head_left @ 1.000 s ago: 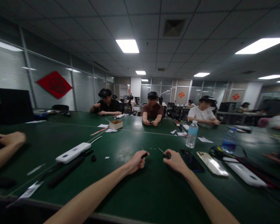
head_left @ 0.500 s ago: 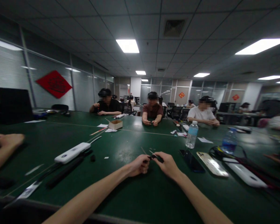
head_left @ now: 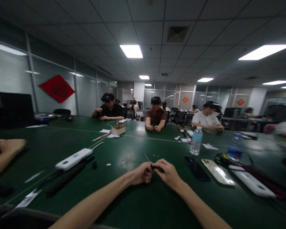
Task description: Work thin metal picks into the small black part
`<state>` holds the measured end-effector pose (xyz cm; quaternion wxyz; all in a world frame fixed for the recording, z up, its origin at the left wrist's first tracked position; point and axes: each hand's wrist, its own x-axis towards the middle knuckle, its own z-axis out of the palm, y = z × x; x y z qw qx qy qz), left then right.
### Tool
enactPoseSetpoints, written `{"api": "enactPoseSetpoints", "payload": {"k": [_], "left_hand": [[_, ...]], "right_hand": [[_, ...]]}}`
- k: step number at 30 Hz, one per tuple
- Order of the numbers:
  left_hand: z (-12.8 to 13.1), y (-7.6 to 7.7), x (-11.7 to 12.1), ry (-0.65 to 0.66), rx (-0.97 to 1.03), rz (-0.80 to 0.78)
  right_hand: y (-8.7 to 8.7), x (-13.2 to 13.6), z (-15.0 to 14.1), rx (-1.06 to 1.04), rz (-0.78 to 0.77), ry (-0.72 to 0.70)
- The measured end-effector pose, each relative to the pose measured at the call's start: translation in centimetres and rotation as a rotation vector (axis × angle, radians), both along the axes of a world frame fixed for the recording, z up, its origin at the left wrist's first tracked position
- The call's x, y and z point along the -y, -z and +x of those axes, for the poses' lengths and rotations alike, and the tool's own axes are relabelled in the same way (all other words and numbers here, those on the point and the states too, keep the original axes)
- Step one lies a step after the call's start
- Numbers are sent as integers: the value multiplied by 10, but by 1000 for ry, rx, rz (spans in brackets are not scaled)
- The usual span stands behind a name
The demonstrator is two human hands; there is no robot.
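Since the earlier frame, the two hands have been brought closer together. The left hand [head_left: 140, 173] and the right hand [head_left: 169, 174] now meet low over the green table [head_left: 138, 198], in front of the body. Both forearms are stretched forward and angled inward. The fingers of both hands are curled and closed in a pinch on a small black object [head_left: 156, 167], which is held between them just above the tabletop and is partly hidden by them. A thin rod [head_left: 147, 158] is seen just beyond the left fingertips, but whether it is joined to the object cannot be told.

A black phone [head_left: 196, 168] lies just beside the right hand, with a gold phone [head_left: 218, 172] next to it and a white device [head_left: 252, 185] further right. A water bottle [head_left: 196, 141] stands beyond the phones. Left of the hands lie a white power bank [head_left: 73, 159] and a black stick [head_left: 66, 179]. A cardboard box [head_left: 118, 129] stands further across the table. A co-worker's hand [head_left: 11, 145] is seen at the left edge, its fingers loosely curled.
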<state>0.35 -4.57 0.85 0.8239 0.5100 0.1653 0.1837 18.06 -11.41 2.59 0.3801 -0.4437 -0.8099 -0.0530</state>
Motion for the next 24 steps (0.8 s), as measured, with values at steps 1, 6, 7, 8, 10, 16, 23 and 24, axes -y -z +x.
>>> {"api": "enactPoseSetpoints", "payload": {"k": [1, 6, 7, 8, 10, 16, 23, 24], "left_hand": [[0, 0, 0, 16, 3, -4], [-1, 2, -2, 64, -3, -17], [-1, 2, -3, 68, -8, -20], [-1, 3, -3, 72, -16, -23], [-1, 3, -3, 80, -28, -33], [-1, 4, -4, 106, -37, -52], [-1, 0, -3, 112, -28, -23], [-1, 0, -3, 112, -31, -24]], "right_hand": [[1, 0, -1, 2, 1, 3], [4, 1, -4, 26, 10, -9], [4, 1, -5, 34, 14, -14], [4, 1, -5, 42, 20, -19], [4, 1, -4, 53, 35, -23], [3, 4, -6, 74, 42, -31], [4, 5, -10, 71, 62, -16], [4, 5, -10, 69, 65, -11]]}}
